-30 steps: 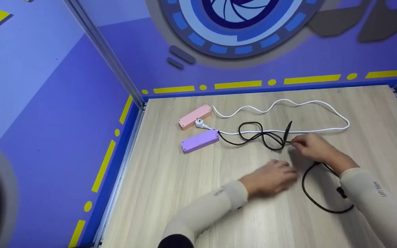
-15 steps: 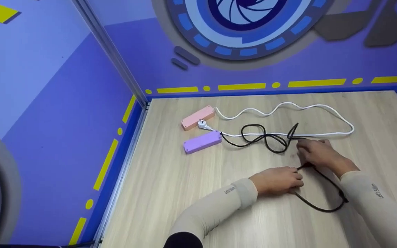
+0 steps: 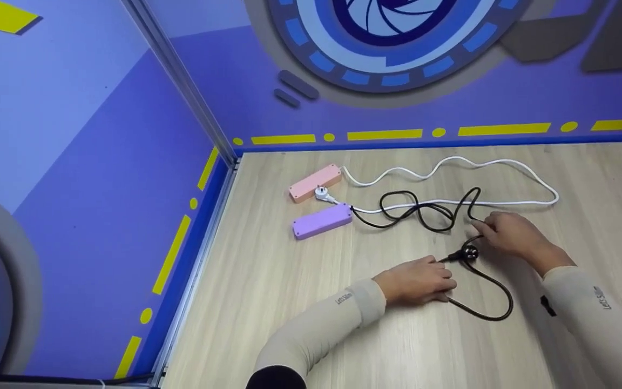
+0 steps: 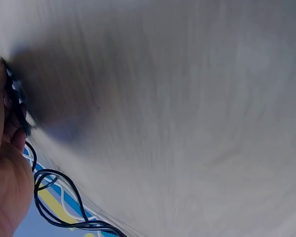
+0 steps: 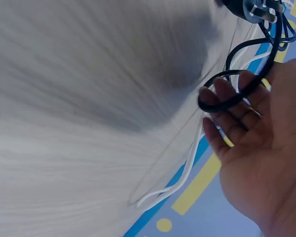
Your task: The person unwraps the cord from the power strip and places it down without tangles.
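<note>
A black power cord (image 3: pixel 509 294) runs from the purple power strip (image 3: pixel 322 220) through a loose tangle to both hands. My left hand (image 3: pixel 419 281) grips the cord beside the black plug (image 3: pixel 470 253), whose pins face up and to the right. Farther right, my right hand (image 3: pixel 516 237) pinches the cord between thumb and fingertips. Between the hands the cord hangs in a wide loop toward the front. In the right wrist view the cord crosses the curled fingers of the right hand (image 5: pixel 251 153). The left wrist view shows the left hand (image 4: pixel 10 187) with dark cord in its fingers.
A pink power strip (image 3: pixel 315 182) lies behind the purple one, its white plug (image 3: pixel 322 193) between them. The white cord (image 3: pixel 527 167) makes a long loop to the right and passes under the black tangle. Blue printed walls (image 3: pixel 208 70) border the wooden table (image 3: pixel 268 302).
My left hand came in to take hold of the cord, then drew left with it. The plug has come into sight between the hands. The right hand has shifted slightly, still holding the cord.
</note>
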Demonstrator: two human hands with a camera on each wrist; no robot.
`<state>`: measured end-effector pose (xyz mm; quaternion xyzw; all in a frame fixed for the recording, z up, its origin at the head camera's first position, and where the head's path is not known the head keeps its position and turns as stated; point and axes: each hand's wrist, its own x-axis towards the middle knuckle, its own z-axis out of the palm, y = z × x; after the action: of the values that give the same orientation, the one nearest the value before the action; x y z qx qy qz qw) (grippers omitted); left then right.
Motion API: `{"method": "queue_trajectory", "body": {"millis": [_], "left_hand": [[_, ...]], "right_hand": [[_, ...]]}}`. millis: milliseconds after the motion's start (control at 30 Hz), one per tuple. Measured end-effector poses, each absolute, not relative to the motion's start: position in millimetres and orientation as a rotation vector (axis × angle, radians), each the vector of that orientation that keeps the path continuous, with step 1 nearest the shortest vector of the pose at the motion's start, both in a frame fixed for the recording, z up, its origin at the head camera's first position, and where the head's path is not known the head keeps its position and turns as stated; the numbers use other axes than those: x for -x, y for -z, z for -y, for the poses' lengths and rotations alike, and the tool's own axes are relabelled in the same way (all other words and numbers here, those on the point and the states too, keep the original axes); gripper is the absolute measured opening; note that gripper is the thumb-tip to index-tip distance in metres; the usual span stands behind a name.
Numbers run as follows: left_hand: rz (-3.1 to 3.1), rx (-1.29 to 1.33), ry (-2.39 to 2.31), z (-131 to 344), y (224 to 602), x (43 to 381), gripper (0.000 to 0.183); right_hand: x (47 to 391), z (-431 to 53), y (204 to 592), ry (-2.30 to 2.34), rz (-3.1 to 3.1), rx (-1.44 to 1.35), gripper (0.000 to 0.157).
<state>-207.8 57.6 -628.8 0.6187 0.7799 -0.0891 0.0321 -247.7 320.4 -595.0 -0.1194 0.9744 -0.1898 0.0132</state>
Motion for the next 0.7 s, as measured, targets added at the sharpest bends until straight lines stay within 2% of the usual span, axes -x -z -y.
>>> {"method": "queue_trajectory", "body": {"millis": [167,300,500,700], "left_hand": [[-2.406,-1.839,0.196,-54.3,630.1,210.4,0.028],[-2.426,-1.772,0.107,-42.9,630.4,217.2,0.027],[-2.543,-1.582,-0.001,-5.8,630.7,225.0,0.036],[-2.737,-1.356,-0.105,38.5,636.6,225.7,0.043]], "right_hand": [[247.1,-324.2,587.3,0.717,-3.110,0.330,0.048],[245.9,-337.0,585.4,0.627,-3.169,0.330,0.044],[235.4,-365.4,600.0,0.453,-3.095,0.281,0.032],[220.2,-392.5,610.9,0.357,-3.090,0.095,0.034]]}}
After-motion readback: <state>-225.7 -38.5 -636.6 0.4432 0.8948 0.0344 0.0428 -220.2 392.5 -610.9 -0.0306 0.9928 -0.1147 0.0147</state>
